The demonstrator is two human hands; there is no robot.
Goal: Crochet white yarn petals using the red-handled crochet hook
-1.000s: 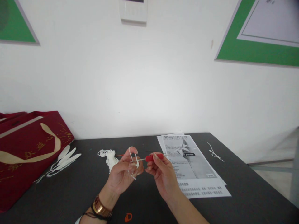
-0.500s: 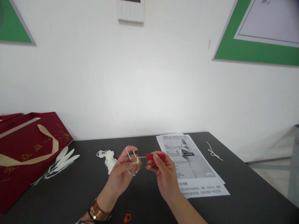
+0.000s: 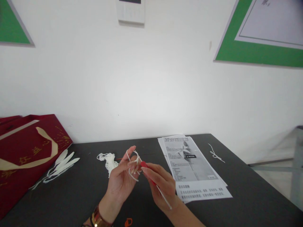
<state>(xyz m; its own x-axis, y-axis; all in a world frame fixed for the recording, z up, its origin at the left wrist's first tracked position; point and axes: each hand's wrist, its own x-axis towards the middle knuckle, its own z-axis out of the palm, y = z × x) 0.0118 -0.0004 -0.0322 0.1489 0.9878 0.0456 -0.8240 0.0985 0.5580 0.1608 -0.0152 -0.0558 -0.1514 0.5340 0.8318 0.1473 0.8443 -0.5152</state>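
Note:
White yarn (image 3: 137,156) loops over the raised index finger of my left hand (image 3: 121,181), whose other fingers are curled and closed on it. A loose tail hangs below those fingers. My right hand (image 3: 161,183) is closed round a red-handled crochet hook (image 3: 153,183). The red end of the handle points up at the yarn, right beside my left fingertips. A thin pale shaft runs down from the handle across my right wrist. Whether the handle touches the yarn I cannot tell.
Behind my left hand lies a bundle of white yarn (image 3: 110,162). White crocheted petals (image 3: 62,165) rest by a red bag (image 3: 26,151). Printed sheets (image 3: 201,167) and a knotted white string (image 3: 215,154) are to the right. An orange stitch marker (image 3: 128,222) lies in front.
The crochet hook has been turned round: its shaft pointed left into the yarn loop and now points down toward my right wrist. My right hand has moved left, closer to my left fingers.

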